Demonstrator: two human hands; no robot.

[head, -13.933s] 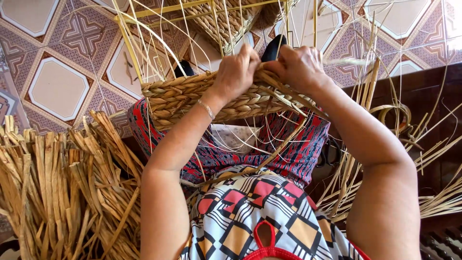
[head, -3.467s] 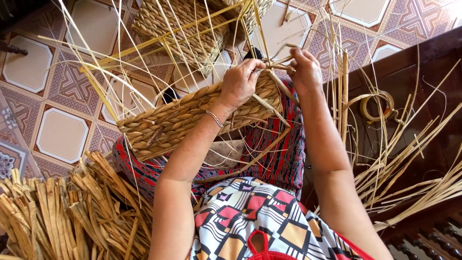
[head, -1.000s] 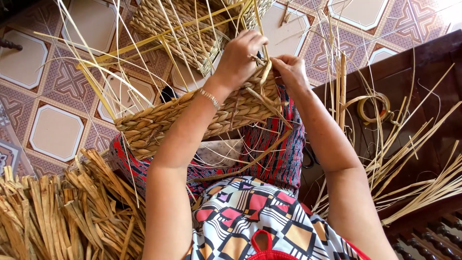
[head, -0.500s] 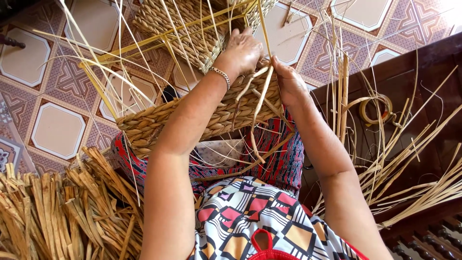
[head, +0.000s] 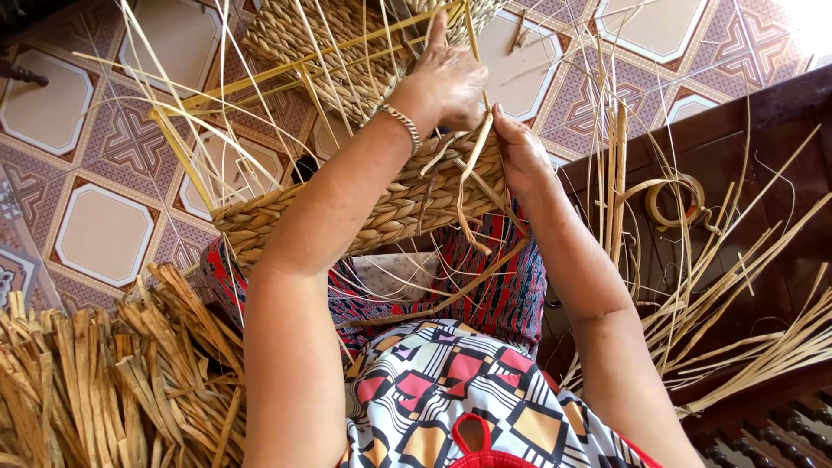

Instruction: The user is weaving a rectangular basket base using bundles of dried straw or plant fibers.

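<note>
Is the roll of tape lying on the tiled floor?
No, the roll of tape lies on the dark wooden surface at the right, among loose straw strands.

Bare arms, no sleeves. Left hand (head: 446, 82) wears a silver chain bracelet (head: 400, 124) at the wrist. Right hand (head: 520, 156) unadorned. Geometric-print top (head: 451, 399), red trim; red patterned skirt (head: 503, 286).

- The left hand (head: 446, 82) covers part of the woven basket (head: 381, 204), so its fingertips do not show.
- The pile of dry straw (head: 95, 381) runs off the left and bottom edges.
- The second basket (head: 347, 43) is cut off at the top.
- The right hand (head: 520, 152) hides its own fingers behind the basket rim.
</note>
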